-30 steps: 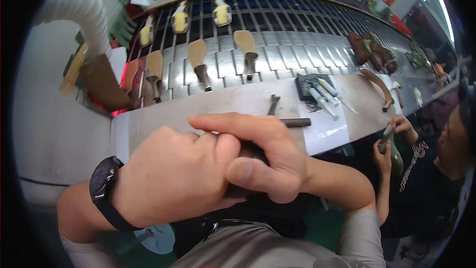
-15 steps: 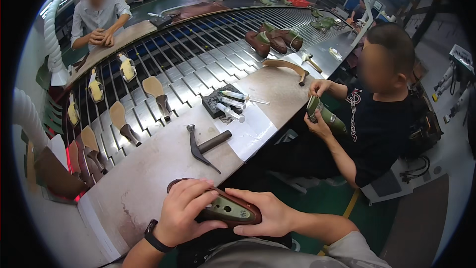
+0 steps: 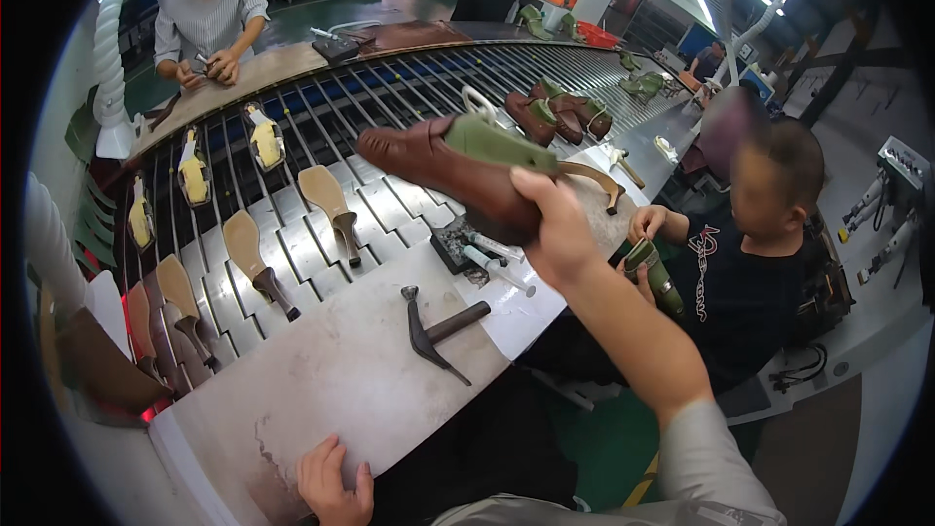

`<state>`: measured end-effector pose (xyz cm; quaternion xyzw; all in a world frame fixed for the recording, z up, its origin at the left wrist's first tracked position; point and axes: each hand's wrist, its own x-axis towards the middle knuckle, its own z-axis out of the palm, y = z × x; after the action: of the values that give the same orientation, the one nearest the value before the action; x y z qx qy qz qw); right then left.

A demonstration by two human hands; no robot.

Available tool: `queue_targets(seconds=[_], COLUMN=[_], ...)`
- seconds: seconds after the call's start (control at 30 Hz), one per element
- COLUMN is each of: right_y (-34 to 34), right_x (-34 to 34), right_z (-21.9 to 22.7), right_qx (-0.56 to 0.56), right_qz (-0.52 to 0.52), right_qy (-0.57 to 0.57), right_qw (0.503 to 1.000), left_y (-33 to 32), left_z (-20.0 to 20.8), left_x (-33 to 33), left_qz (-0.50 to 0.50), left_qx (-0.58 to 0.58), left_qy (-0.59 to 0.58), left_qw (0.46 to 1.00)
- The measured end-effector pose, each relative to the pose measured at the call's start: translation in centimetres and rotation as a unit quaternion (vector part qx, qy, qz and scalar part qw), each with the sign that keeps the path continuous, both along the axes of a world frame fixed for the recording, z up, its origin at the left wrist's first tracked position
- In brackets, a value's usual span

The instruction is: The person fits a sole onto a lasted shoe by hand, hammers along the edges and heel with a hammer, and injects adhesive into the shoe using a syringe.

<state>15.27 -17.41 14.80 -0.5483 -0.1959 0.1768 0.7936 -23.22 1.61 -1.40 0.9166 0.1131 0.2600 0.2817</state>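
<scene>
In my right hand (image 3: 563, 229) is a brown leather shoe upper (image 3: 458, 175) stretched over a green shoe last (image 3: 497, 143). It is raised above the bench, toe pointing left, with the hand closed round its heel end. A pale cord loop stands up from the last. My left hand (image 3: 334, 482) rests at the near edge of the bench (image 3: 302, 390), empty, its fingers apart. Between the hands and the rollers lies a shoemaker's hammer (image 3: 424, 336). Behind it, a dark block (image 3: 451, 245) bears syringes (image 3: 497, 263), partly below the raised shoe.
Heeled soles (image 3: 255, 255) lie in a row along the slatted conveyor (image 3: 282, 292), with yellow-topped pieces (image 3: 264, 138) beyond. More brown shoes (image 3: 555, 112) stand farther along. At right a co-worker (image 3: 750, 263) holds a green last (image 3: 664, 287); another person (image 3: 209, 15) works across the conveyor.
My right hand has lifted the brown shoe on its last up and forward over the bench. My left hand has let go of it and moved down to the bench's near edge.
</scene>
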Motion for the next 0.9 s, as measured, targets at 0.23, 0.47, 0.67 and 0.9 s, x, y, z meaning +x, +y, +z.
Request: queue_targets(seconds=[0.23,0.47,0.67,0.9], right_y=[7.7,5.6,18.7,24.7], right_x=[20.3,26.7,11.8,4.1], right_z=[-8.8,-12.4,-5.2,-14.0], right_qx=[-0.316,-0.498,-0.533,-0.682], right_qz=[-0.185,-0.195,0.092,0.158], right_qy=[-0.116,-0.209,-0.548,-0.416], right_qw=[0.923,0.819,0.638,0.581], left_y=[0.4,1.0,1.6,4.2], left_z=[-0.2,0.3,0.1,2.5], left_x=[-0.5,0.2,0.4,0.8], left_qz=[0.043,0.015,0.01,0.008], left_qx=[0.059,0.028,0.017,-0.349], left_qy=[0.006,0.007,0.031,-0.053], left_qw=[0.997,0.999,0.999,0.936])
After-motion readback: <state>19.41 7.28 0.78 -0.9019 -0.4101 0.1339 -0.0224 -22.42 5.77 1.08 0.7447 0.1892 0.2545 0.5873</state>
